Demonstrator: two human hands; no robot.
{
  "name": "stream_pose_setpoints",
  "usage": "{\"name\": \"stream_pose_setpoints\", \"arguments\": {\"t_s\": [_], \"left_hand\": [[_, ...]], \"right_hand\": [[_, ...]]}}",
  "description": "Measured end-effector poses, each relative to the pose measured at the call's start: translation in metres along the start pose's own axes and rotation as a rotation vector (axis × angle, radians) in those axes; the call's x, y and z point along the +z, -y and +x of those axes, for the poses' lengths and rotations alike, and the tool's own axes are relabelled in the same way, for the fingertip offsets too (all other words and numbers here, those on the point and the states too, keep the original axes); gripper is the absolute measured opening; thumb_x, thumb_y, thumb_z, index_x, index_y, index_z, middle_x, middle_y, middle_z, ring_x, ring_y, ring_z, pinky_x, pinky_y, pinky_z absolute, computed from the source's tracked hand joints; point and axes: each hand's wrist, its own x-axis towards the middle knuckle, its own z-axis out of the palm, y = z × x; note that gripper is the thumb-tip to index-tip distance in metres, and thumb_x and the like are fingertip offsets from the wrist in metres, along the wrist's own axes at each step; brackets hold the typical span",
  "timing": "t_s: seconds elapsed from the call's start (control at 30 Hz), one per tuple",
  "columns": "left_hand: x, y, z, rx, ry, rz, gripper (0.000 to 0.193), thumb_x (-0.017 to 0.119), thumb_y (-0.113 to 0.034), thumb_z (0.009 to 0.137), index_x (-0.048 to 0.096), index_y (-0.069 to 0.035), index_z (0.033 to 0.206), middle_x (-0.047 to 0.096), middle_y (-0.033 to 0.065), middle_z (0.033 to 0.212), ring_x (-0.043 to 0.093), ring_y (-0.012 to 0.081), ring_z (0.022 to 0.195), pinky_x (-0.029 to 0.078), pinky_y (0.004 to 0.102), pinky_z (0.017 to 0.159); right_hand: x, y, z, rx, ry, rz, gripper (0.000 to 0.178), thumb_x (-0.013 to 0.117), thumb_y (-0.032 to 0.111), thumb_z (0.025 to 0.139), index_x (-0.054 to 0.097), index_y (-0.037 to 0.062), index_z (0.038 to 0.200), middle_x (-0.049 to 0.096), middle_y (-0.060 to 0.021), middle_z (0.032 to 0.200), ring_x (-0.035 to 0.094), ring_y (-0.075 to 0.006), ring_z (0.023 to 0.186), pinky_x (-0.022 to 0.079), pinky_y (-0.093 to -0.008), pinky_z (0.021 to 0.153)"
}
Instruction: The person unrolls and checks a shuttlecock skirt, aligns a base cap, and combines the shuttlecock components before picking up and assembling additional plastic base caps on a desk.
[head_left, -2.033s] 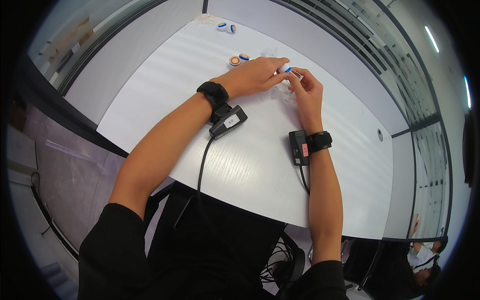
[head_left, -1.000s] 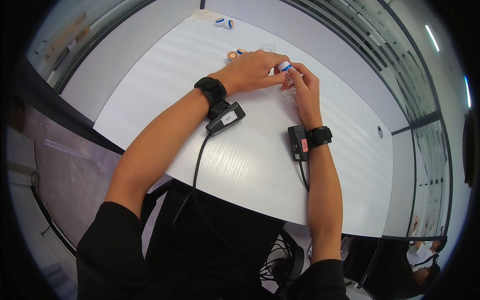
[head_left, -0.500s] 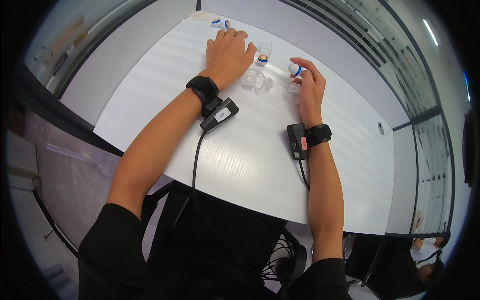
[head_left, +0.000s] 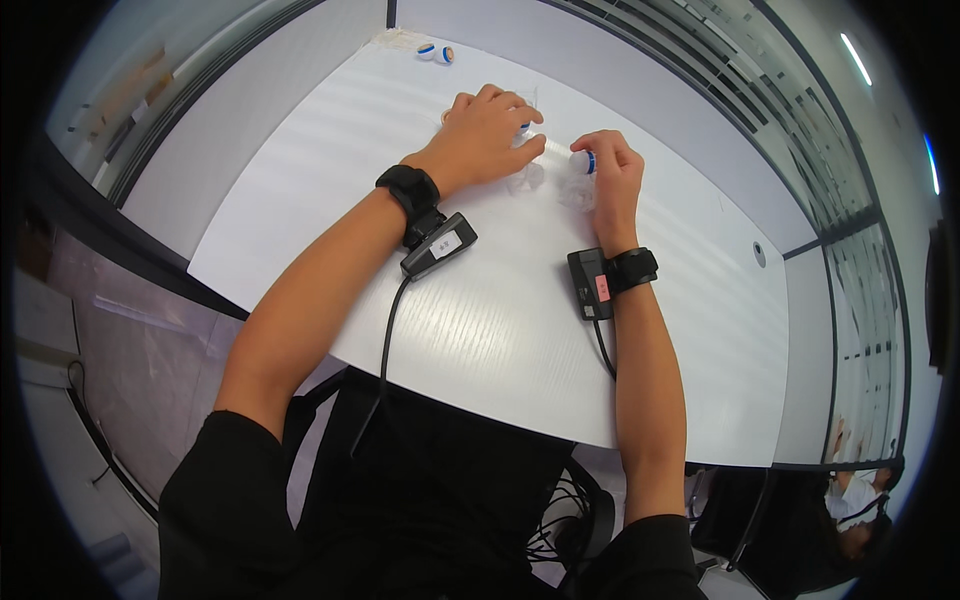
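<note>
My left hand [head_left: 482, 138] reaches over the far middle of the table with its fingers apart. Between its thumb and forefinger a small white piece with a blue band [head_left: 524, 128] partly shows; I cannot tell whether they touch it. Clear plastic cups [head_left: 527, 180] sit beneath and beside this hand, mostly covered by it. To the right, my right hand [head_left: 615, 175] has its fingers closed on a small white blue-banded cap [head_left: 584, 162]. Just below that cap stands a clear plastic cup [head_left: 577, 192], close to the palm.
Two more white blue-banded caps [head_left: 436, 53] lie near the far left corner of the white table [head_left: 480, 310]. Low partitions [head_left: 640, 70] border its back and sides. A cable [head_left: 387, 345] trails from my left wrist device over the front edge. A person [head_left: 855, 510] is at the lower right.
My left hand has drawn back from the two far caps and shifted right over the clear cups. My right hand has lowered the cap slightly toward the clear cup below it.
</note>
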Motion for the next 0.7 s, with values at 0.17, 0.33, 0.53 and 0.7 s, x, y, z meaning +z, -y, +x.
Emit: {"name": "stream_pose_setpoints", "arguments": {"t_s": [0.17, 0.33, 0.53, 0.7], "left_hand": [[-0.002, 0.004, -0.001, -0.036, 0.012, 0.016, 0.038, 0.056, -0.035, 0.097, 0.069, -0.014, 0.126, 0.064, 0.0088, 0.130, 0.047, 0.0255, 0.132, 0.029, 0.0493, 0.109], [-0.003, 0.009, 0.000, -0.131, 0.074, 0.055, 0.040, 0.056, -0.037, 0.098, 0.068, -0.014, 0.127, 0.066, 0.0096, 0.127, 0.047, 0.0257, 0.131, 0.026, 0.0522, 0.107], [-0.006, 0.004, 0.001, -0.119, 0.086, 0.046, 0.040, 0.061, -0.036, 0.096, 0.068, -0.014, 0.128, 0.069, 0.0089, 0.123, 0.049, 0.0253, 0.129, 0.027, 0.0491, 0.103], [-0.006, 0.009, -0.001, -0.096, 0.050, 0.043, 0.038, 0.067, -0.033, 0.093, 0.069, -0.011, 0.124, 0.072, 0.0062, 0.116, 0.053, 0.0222, 0.123, 0.027, 0.0488, 0.103]], "right_hand": [[0.007, 0.014, -0.005, -0.131, 0.274, -0.200, 0.025, 0.084, 0.024, 0.084, 0.071, 0.0071, 0.097, 0.055, 0.0048, 0.082, 0.042, -0.0051, 0.068, 0.035, -0.0214, 0.062], [0.008, 0.019, -0.005, -0.130, 0.390, -0.255, 0.046, 0.094, 0.035, 0.070, 0.071, 0.0099, 0.101, 0.054, 0.0044, 0.084, 0.045, -0.0077, 0.073, 0.039, -0.0246, 0.067], [0.006, 0.020, -0.003, -0.121, 0.489, -0.315, 0.053, 0.096, 0.036, 0.064, 0.070, 0.0091, 0.102, 0.062, 0.0002, 0.091, 0.058, -0.0131, 0.086, 0.046, -0.0292, 0.078], [0.009, 0.023, -0.001, -0.099, 0.537, -0.389, 0.041, 0.089, 0.031, 0.071, 0.070, 0.0091, 0.101, 0.067, 0.0001, 0.087, 0.062, -0.0149, 0.085, 0.047, -0.0303, 0.082]]}}
